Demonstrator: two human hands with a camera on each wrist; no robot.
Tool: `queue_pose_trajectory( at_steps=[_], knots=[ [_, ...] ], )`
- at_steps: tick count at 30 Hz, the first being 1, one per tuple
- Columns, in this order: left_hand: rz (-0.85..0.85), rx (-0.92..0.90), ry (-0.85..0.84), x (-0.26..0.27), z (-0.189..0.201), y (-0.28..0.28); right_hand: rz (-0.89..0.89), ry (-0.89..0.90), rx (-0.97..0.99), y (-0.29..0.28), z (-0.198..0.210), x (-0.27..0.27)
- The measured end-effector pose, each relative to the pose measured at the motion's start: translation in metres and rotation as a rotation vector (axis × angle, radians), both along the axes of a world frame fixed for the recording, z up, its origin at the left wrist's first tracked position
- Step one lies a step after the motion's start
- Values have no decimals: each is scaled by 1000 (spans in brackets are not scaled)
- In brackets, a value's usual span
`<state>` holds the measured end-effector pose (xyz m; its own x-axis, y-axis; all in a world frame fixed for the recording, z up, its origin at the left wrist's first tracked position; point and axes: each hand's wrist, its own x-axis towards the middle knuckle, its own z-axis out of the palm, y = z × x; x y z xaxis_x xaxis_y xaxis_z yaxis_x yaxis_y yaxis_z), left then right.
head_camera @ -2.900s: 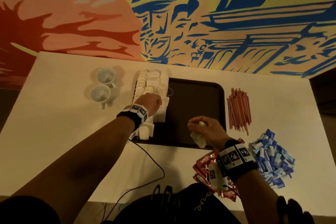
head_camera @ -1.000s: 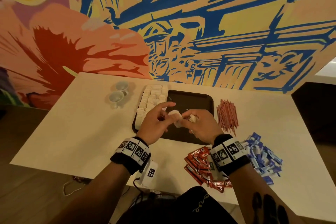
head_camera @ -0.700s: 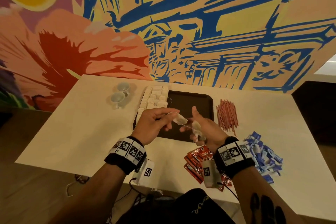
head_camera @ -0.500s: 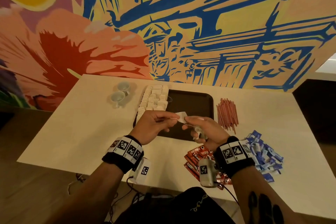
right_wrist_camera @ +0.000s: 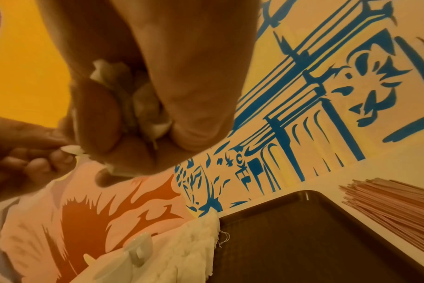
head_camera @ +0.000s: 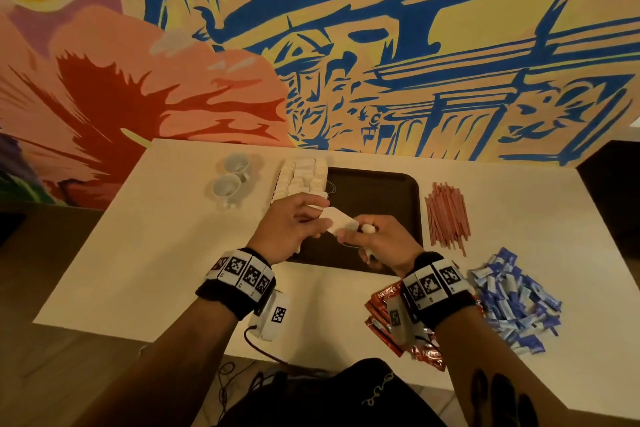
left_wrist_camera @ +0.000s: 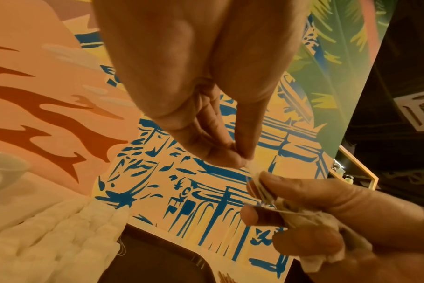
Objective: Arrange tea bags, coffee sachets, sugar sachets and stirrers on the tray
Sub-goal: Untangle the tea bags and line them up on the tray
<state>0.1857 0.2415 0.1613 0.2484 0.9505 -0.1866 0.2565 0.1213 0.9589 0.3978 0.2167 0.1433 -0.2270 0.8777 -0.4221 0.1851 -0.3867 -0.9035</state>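
The mural wall (head_camera: 381,45) stands behind the white table (head_camera: 156,253), and everything here is placed from the dark tray (head_camera: 374,191) at the table's far middle. White tea bags (head_camera: 301,173) lie in rows along the tray's left edge; two cups (head_camera: 230,180) stand further left. Red stirrers (head_camera: 446,215) lie in a bundle to the tray's right, apart from it. A heap of blue sachets (head_camera: 512,308) sits right of the tray and nearer the person; red sachets (head_camera: 384,315) lie at the tray's near right corner, largely covered by the right wrist.

Both hands meet above the tray's near left part. The left hand (head_camera: 291,229) pinches the corner of a white tea bag (head_camera: 341,220) between thumb and fingertips (left_wrist_camera: 227,155). The right hand (head_camera: 384,243) is clenched around crumpled tea bags bunched in its palm, with thumb and forefinger (right_wrist_camera: 96,122) nipping the same bag's other end. How many bags the palm holds cannot be told; they are mostly buried under fingers. A thin string (head_camera: 341,244) loops below the bag, faint against the tray.

Half a second ago the hands stood slightly apart with the bag stretched between them; now they are closer and the bag lies flatter. Nothing on the table has shifted.
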Motion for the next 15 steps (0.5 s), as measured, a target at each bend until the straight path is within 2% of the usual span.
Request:
queue_pose_trajectory(
  at_steps=[3,7,10,15],
  knots=[
    [8,7,51,-9,-4,23,-35,-3,-26,18,-10,-13],
    [-10,102,188,-27,-21,69,-230,-4,-97,42,-31,-22],
    [-24,128,270,-37,-41,102,-302,-51,-172,49,-48,-21],
    [-190,93,438,-39,-87,134,-336,24,-352,48,-70,-22]
  ],
)
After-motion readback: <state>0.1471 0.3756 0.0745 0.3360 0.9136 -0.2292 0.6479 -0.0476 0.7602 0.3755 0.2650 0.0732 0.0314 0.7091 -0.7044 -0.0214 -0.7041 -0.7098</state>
